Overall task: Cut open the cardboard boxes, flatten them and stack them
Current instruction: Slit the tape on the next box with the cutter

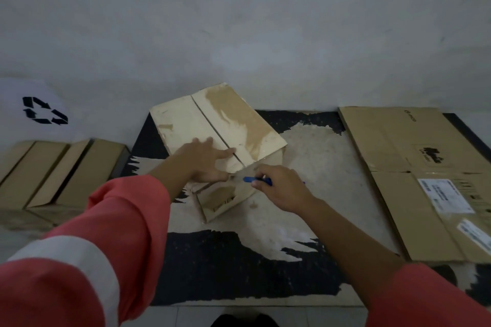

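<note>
Two hands are at work on one pale box point(212, 125) in the middle of my view. The box sits on a black and sandy mat point(225, 268), close to the wall. It is turned a bit, so its near corner points at me. A slit between its top flaps runs along its long way, from near me up and away to the left.

My left hand point(210, 159) lies flat on top of the box, fingers straight, right by the slit. My right hand point(281, 188) is curled tight round a blue cutter point(256, 180). The cutter lies sideways and points left, at the near end of the box, just beside my left thumb. I cannot see its blade.

On the right, a big brown flat cardboard point(414, 167) lies on the mat. It has a dark mark and white labels point(446, 199), but the words are too small and blurry for me to read. On the left are brown boxes point(53, 172). Behind them is a white thing with black recycling arrows point(45, 111).
</note>
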